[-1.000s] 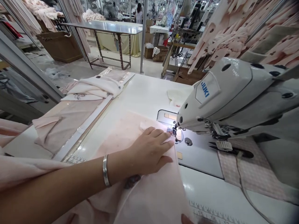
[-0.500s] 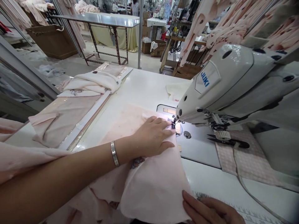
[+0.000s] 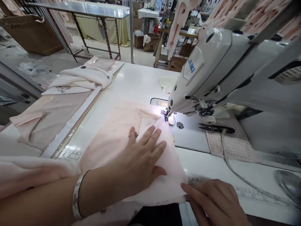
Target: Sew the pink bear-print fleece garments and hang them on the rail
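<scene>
Pale pink fabric (image 3: 103,135) lies on the white table, its far right edge under the lit needle and presser foot (image 3: 166,115) of a white sewing machine (image 3: 207,69). My left hand (image 3: 143,160), with a silver bangle at the wrist, rests on the cloth with fingers spread, short of the presser foot. At the cloth's near right corner, my right hand (image 3: 211,201) pinches the edge between thumb and fingers. Part of a small print on the cloth shows by my left fingers.
Black thread snips (image 3: 216,127) lie right of the needle on the machine bed, near a checked pink cloth (image 3: 231,141). A folded white garment (image 3: 80,78) sits at the left on more pink fabric. A metal-topped table (image 3: 89,9) and cardboard boxes stand behind.
My left hand has slid back from the presser foot toward me and spread its fingers. My right hand still pinches the cloth's corner. The view has shifted to the right.
</scene>
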A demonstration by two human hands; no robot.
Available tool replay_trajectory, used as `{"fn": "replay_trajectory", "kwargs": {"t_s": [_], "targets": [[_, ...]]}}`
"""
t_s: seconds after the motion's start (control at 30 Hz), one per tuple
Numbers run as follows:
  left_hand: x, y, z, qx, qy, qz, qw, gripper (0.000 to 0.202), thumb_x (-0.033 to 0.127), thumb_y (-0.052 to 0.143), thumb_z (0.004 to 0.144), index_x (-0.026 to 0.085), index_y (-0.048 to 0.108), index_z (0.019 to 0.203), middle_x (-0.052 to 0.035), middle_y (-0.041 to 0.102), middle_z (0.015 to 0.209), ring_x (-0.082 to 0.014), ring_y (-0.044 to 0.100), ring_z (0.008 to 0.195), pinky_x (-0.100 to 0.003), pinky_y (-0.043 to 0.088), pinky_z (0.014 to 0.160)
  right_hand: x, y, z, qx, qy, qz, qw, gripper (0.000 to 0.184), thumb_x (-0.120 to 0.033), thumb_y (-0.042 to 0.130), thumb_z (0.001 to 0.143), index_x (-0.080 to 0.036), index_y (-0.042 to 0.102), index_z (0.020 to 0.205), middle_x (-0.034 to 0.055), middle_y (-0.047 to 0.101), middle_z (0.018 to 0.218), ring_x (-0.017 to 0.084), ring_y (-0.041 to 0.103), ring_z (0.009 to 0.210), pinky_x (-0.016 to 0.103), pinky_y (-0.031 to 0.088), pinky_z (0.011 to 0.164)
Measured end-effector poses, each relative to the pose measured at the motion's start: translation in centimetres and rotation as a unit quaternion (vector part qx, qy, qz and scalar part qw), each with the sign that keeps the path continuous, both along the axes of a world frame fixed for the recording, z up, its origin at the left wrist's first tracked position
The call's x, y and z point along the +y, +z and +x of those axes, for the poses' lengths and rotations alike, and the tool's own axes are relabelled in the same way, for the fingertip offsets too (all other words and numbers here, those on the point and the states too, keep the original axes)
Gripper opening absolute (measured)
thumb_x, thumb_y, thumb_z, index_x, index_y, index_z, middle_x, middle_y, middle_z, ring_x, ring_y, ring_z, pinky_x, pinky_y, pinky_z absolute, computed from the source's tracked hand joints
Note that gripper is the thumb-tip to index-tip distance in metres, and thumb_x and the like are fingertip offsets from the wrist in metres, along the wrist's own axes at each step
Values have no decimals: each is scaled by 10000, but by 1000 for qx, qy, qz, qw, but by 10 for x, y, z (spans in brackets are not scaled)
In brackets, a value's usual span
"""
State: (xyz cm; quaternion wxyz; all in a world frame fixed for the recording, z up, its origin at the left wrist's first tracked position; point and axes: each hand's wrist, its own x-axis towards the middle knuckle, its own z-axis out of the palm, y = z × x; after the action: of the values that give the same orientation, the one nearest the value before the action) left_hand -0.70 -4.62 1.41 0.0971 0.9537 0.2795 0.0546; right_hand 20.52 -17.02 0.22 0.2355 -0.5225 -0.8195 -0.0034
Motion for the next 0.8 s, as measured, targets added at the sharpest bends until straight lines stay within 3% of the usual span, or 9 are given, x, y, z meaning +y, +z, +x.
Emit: {"fn": "replay_trajectory", "kwargs": {"t_s": [0.2, 0.33, 0.43, 0.6, 0.8], "targets": [[3, -6, -1, -11, 9, -28, 1000, 678, 623, 252, 917, 159, 347, 1403, -177, 217, 1516, -385, 130, 1406, -770, 130, 987, -1, 0, 5, 12, 2, -2, 1000, 248, -45, 516, 834, -152, 637, 1022, 7, 567, 690, 130, 502, 643, 311, 365, 646], [20, -7, -2, -27, -10, -29, 999, 673, 614, 303, 912, 158, 345, 1404, -177, 229, 1512, -381, 154, 1402, -762, 112, 994, 13, 5, 9, -64, 57, 38, 996, 237, -80, 524, 853, -155, 654, 1036, 60, 682, 978, 187, 568, 899, 329, 402, 757], [52, -8, -4, -28, -39, -23, 999, 639, 578, 356, 915, 163, 349, 1400, -170, 255, 1506, -350, 175, 1403, -721, 92, 1028, 37, 8, 8, -109, 100, 43, 988, 241, -118, 509, 886, -153, 654, 1075, 34, 678, 1114, 191, 559, 962, 324, 386, 782], [114, -7, -1, -43, -106, 6, 993, 611, 589, 395, 901, 197, 405, 1369, -154, 319, 1483, -306, 248, 1386, -608, 89, 1089, 82, 4, 7, -63, 124, 34, 990, 224, -121, 473, 911, -153, 662, 1029, 32, 678, 1113, 193, 546, 892, 352, 365, 772], [170, -5, 14, -11, -152, 22, 988, 634, 593, 391, 902, 199, 369, 1399, -124, 303, 1497, -267, 207, 1406, -533, 121, 1107, 127, 1, 8, -74, 94, 58, 991, 193, -129, 499, 898, -159, 659, 1002, 48, 675, 1007, 186, 547, 861, 336, 372, 764]]}}
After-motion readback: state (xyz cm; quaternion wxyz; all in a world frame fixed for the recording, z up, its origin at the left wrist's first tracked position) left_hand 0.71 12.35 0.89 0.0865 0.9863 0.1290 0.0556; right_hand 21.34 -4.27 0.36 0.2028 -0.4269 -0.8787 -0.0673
